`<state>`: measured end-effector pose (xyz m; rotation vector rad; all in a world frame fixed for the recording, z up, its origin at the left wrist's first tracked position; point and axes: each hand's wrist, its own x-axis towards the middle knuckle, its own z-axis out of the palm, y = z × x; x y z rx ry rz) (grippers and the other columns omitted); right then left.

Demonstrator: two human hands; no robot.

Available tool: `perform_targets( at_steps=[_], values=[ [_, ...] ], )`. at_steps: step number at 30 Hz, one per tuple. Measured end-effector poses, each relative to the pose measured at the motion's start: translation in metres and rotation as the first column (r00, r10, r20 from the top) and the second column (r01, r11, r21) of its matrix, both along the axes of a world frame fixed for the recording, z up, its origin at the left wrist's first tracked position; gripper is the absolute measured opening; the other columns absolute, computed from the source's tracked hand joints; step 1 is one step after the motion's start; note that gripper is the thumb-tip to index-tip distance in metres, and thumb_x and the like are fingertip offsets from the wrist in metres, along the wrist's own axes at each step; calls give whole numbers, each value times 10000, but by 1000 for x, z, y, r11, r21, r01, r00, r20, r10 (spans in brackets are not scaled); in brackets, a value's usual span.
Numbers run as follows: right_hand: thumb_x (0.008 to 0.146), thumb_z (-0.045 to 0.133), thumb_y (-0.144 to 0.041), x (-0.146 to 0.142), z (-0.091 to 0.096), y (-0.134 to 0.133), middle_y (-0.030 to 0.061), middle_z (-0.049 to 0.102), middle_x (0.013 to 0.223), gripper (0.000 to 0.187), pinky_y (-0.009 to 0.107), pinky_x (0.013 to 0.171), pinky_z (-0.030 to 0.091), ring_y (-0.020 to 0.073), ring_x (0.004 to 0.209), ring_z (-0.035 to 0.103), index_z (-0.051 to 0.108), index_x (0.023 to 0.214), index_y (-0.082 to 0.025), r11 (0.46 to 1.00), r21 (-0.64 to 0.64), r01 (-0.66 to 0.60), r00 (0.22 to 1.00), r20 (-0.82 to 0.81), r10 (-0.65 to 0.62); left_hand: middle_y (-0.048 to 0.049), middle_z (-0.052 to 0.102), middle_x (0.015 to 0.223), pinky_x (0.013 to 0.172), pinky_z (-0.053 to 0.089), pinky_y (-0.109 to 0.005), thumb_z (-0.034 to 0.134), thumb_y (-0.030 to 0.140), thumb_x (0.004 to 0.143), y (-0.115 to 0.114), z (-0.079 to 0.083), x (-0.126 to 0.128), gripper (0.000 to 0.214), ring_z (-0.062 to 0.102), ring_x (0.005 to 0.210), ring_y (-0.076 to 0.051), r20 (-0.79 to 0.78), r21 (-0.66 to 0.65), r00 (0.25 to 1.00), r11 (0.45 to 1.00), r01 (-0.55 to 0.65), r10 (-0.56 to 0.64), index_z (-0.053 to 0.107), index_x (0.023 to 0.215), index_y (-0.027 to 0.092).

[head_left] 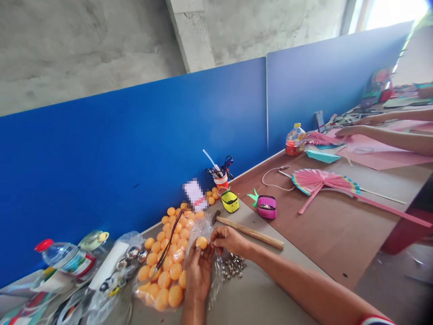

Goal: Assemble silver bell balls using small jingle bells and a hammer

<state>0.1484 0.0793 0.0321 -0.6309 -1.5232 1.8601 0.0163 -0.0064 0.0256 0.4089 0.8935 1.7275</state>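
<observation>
My left hand [199, 274] holds an orange ping-pong ball [201, 243] at its fingertips, above the grey-brown table. Close beside the ball, my right hand [230, 240] has its thumb and fingers pinched together; whatever they grip is too small or hidden to make out. Many more orange balls [164, 279] lie in a clear plastic bag to the left, with a dark cord across them. Under my right wrist is a pile of small shiny metal pieces [235, 267]. A hammer [252, 232] with a wooden handle lies just beyond that wrist.
Yellow [230, 202] and magenta [267, 207] small pouches stand behind the hammer, near a cup of tools [221, 181]. A red-capped bottle [67, 258] lies far left. Rightward are a pink paper fan [321, 180], a juice bottle [295, 141] and another person's arms [389, 135].
</observation>
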Motion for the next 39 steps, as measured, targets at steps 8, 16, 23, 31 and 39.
perform_targets(
  at_steps=[8,16,23,31,39],
  values=[
    [646,616,-102,0,3,-3,-35,589,659,85,231,613,398,104,620,497,648,700,-159,975,159,155,985,57,-165,-36,803,893,789,622,-420,505,177,937,-1,-5,-1,294,740,881,-280,95,-135,995,991,17,-4,769,922,306],
    [638,632,-209,-7,-6,-10,-28,631,642,104,282,663,473,150,640,577,640,736,-173,995,33,89,995,38,-90,-23,805,919,792,630,-389,604,113,886,-4,1,5,338,741,835,-249,55,16,995,996,84,-85,749,1108,322],
    [653,634,-232,-7,-11,-9,-7,677,668,121,292,644,498,168,651,621,650,754,-168,997,24,76,996,55,-77,5,793,1106,935,598,-508,518,222,958,-7,1,6,413,733,1051,-312,154,-111,988,994,17,0,654,1284,436],
    [672,634,-207,-8,-15,-7,-13,679,671,82,279,663,502,162,669,641,644,746,-172,998,9,68,994,81,-68,27,806,977,887,611,-513,589,130,880,-5,-3,9,415,739,993,-308,44,-90,999,996,-6,10,721,1144,422],
    [708,657,-123,-6,-14,-6,-24,656,654,59,256,658,485,138,636,592,655,744,-170,997,5,76,989,131,-75,-84,775,945,814,596,-361,877,339,681,-4,0,13,341,720,839,-233,-88,-31,996,1000,0,-3,745,960,193]
  ],
)
